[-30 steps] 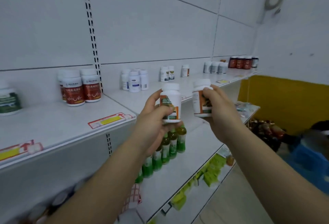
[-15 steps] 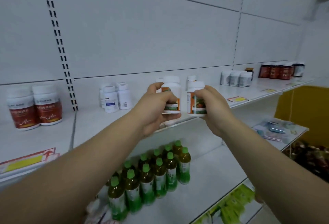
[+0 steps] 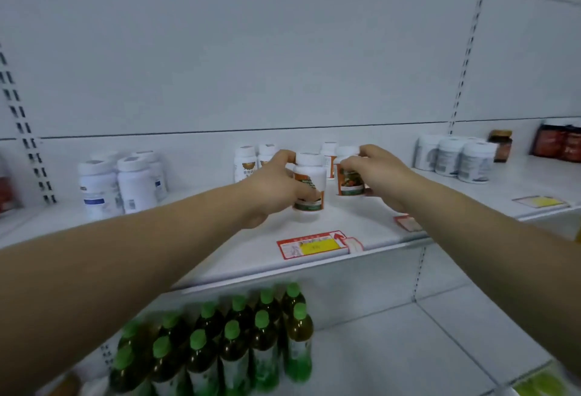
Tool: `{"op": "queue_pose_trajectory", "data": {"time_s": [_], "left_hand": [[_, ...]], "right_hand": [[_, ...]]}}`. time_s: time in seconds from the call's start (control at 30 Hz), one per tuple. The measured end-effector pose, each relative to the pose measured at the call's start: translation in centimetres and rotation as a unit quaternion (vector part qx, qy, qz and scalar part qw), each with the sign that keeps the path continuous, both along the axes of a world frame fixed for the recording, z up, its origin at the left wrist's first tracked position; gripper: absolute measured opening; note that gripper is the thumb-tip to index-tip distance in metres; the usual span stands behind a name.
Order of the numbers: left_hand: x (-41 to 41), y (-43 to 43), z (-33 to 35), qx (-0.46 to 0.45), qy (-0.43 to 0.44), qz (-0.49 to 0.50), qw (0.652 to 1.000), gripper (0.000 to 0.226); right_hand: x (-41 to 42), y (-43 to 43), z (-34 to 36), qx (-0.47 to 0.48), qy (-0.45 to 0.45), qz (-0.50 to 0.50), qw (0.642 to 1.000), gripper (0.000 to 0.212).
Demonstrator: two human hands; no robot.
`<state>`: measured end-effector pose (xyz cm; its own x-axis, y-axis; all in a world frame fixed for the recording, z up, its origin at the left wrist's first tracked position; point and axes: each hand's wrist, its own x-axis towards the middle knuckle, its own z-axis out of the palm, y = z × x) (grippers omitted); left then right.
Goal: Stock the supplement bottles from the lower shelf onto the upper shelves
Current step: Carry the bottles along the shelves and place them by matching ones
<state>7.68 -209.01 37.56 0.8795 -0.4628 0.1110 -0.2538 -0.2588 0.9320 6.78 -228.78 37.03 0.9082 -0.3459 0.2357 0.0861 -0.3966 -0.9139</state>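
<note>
White-capped back-row bottles (image 3: pixel 255 156) stand on the upper shelf (image 3: pixel 251 257) just behind both hands, with white jars (image 3: pixel 121 183) well to the left and green-capped drinks (image 3: pixel 239 351) below. The left hand (image 3: pixel 272 189) wraps its fingers round an orange-labelled bottle (image 3: pixel 311 186). The right hand (image 3: pixel 379 174) grips a second bottle (image 3: pixel 348 179). Both bottles seem to touch the shelf, though blur hides their bases.

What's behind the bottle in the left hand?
Behind that bottle, two white-capped bottles stand near the back wall, a third bottle further right. The left hand covers parts of the two.
</note>
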Motion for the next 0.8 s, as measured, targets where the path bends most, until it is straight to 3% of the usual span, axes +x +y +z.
{"op": "queue_pose_trajectory", "data": {"time_s": [0.3, 0.43, 0.53, 0.7, 0.8], "left_hand": [[0.5, -8.0, -1.2, 0.076, -0.006, 0.136, 0.988, 0.066], [1.0, -9.5, -1.4, 0.093, -0.022, 0.177, 0.980, 0.064], [1.4, -10.3, -1.6, 0.112, -0.043, 0.191, 0.974, 0.061], [2.1, -11.0, -2.0, 0.155, -0.087, 0.212, 0.961, 0.058], [2.6, -11.4, -1.9, 0.159, -0.100, 0.215, 0.958, 0.071]], "right_hand": [[6.2, -8.5, -0.1, -0.100, 0.069, 0.129, 0.984, 0.025], [7.7, -9.6, -0.4, -0.144, 0.035, 0.154, 0.977, 0.058], [8.8, -10.2, -0.3, -0.226, 0.012, 0.147, 0.963, 0.065], [10.6, -11.1, 0.0, -0.269, 0.022, 0.128, 0.954, 0.066], [11.6, -11.2, -0.2, -0.295, 0.015, 0.120, 0.948, 0.065]]}}
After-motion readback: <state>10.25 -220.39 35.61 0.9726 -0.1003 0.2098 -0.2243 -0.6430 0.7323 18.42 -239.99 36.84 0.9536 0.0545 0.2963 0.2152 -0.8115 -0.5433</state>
